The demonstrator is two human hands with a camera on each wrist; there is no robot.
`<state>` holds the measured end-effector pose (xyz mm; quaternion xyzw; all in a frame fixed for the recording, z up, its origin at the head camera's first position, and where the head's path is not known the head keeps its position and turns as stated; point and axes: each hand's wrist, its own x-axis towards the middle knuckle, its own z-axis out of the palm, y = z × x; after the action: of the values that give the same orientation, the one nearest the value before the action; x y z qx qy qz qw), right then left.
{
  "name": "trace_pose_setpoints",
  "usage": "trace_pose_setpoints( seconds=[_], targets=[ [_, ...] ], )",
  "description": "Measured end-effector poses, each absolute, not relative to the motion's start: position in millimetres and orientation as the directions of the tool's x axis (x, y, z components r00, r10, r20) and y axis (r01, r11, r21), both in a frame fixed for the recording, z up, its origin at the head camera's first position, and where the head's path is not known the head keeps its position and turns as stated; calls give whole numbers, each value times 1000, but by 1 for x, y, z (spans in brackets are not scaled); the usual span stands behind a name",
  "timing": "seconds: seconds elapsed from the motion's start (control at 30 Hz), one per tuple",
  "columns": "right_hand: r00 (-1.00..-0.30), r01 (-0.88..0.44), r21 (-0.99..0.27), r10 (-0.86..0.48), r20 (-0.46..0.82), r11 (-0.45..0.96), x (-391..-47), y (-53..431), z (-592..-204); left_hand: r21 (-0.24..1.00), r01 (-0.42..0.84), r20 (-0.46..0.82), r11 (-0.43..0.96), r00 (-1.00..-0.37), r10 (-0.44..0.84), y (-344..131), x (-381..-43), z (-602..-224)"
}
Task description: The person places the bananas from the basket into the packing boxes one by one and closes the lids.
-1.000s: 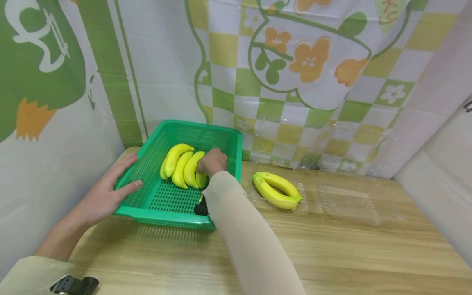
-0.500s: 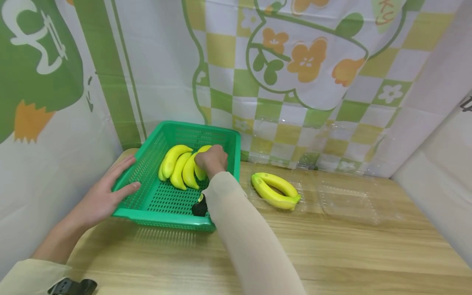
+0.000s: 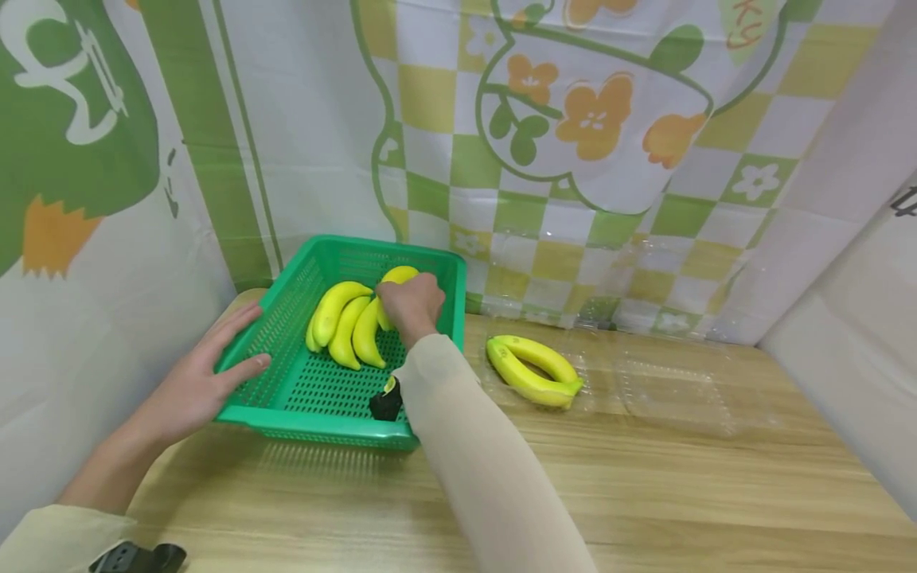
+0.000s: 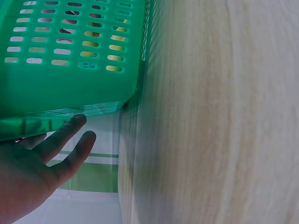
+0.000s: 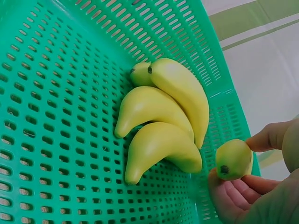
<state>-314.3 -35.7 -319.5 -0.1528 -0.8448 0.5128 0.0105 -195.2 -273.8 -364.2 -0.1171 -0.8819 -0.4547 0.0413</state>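
Note:
The green plastic basket [image 3: 351,430] stands on the wooden table. Inside lie several yellow bananas [image 3: 347,322], side by side against the far part. In the head view my right hand [image 3: 413,306] reaches into the basket and pinches a banana [image 5: 233,159] between thumb and fingers, its tip facing the right wrist camera. That banana is apart from the group [image 5: 161,151] in the right wrist view. My left hand [image 3: 197,386] rests on the basket's left rim, its fingers fairly straight, and the left wrist view has the fingertips [image 4: 78,120] right at its outer side.
Two bananas [image 3: 533,370] lie in a ring in a clear plastic tray right of the basket, its transparent lid [image 3: 673,390] spread beside them. A small black thing [image 3: 387,403] shows at the right sleeve's edge. A printed curtain [image 3: 602,119] hangs behind.
My right hand has moved the pinched banana away from the viewer, toward the basket's back, leaving a gap beside the other bananas. My left hand keeps its place on the rim.

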Motion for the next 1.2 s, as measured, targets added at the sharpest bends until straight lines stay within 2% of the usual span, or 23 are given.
trace_pose_setpoints(
  seconds=[0.63, 1.2],
  targets=[
    [-958, 114, -935, 286, -15, 334, -319, -36, -318, 795, 255, 195, 550, -967, 167, -276, -197, -368],
    [-965, -3, -962, 251, 74, 274, -320, -40, -316, 795, 248, 187, 553, -968, 164, -276, -197, -368]
  ],
)
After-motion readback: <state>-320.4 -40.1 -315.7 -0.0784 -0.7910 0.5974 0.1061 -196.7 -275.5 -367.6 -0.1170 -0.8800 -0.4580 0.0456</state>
